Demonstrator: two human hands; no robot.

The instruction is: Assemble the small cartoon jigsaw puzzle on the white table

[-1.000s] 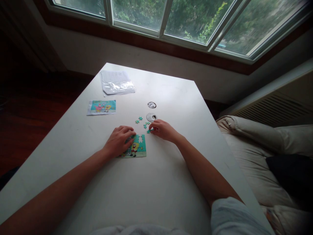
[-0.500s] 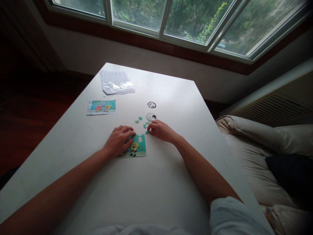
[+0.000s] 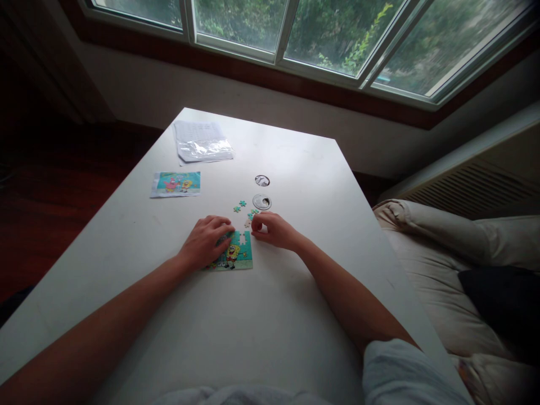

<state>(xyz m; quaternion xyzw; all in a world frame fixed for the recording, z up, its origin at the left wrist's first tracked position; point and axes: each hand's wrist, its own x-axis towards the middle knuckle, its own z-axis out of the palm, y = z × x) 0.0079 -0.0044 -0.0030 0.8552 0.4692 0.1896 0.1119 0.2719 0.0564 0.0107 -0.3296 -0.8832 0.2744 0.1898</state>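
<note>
Facing window (image 3: 329, 34): white table (image 3: 270, 320) with puzzle (image 3: 234, 257)

I see a white table (image 3: 295, 315) with papers (image 3: 196, 132) at its far left corner, glare hiding whether the shiny part is a plastic sleeve. Nearer me lie a printed picture (image 3: 176, 184), a partly assembled puzzle (image 3: 238, 257) and loose pieces (image 3: 237, 209), near a round disc (image 3: 257, 203) beside a round opening (image 3: 262, 180).

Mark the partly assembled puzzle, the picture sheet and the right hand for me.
Partly assembled puzzle (image 3: 234, 256): head view, on its yellow figure.
Picture sheet (image 3: 176, 184): head view, middle of its printed face.
Right hand (image 3: 273, 229): head view, middle of the hand.
</note>
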